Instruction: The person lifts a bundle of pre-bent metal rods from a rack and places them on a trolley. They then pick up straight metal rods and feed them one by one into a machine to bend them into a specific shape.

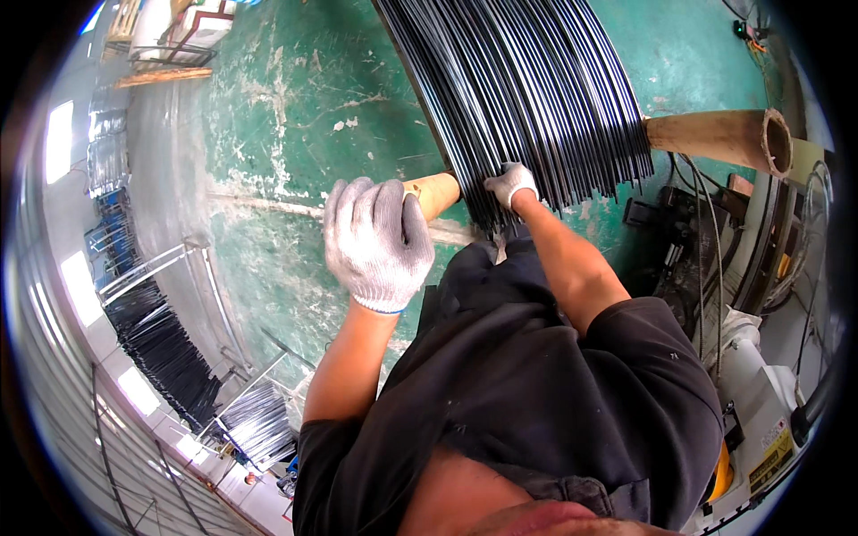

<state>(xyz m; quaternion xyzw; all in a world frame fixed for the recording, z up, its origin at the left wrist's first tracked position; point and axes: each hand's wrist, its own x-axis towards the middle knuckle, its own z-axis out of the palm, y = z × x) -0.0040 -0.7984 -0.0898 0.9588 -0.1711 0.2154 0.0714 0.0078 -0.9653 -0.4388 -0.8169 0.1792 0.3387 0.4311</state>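
Observation:
A broad layer of long, thin black rods [545,98] lies side by side ahead of me, their uneven ends toward my body. My right hand [512,184], in a pale knit glove, is down at the near ends on the left side, closed on rods there; how many it grips is hidden. Raised closer to me is my left hand [379,243], in a grey-white glove, its fingers loosely bent and nothing visible in them. Just beyond it a brown cardboard tube [434,195] sticks out from under the rods, one end hidden behind my fingers.
On the right, another thick tube end [719,138] juts out past the rods. Below it stand dark machine parts with hanging cables [706,241] and a white machine housing [755,402]. Far left, racks hold bundles of dark rods [161,344]. The green floor [286,134] is worn.

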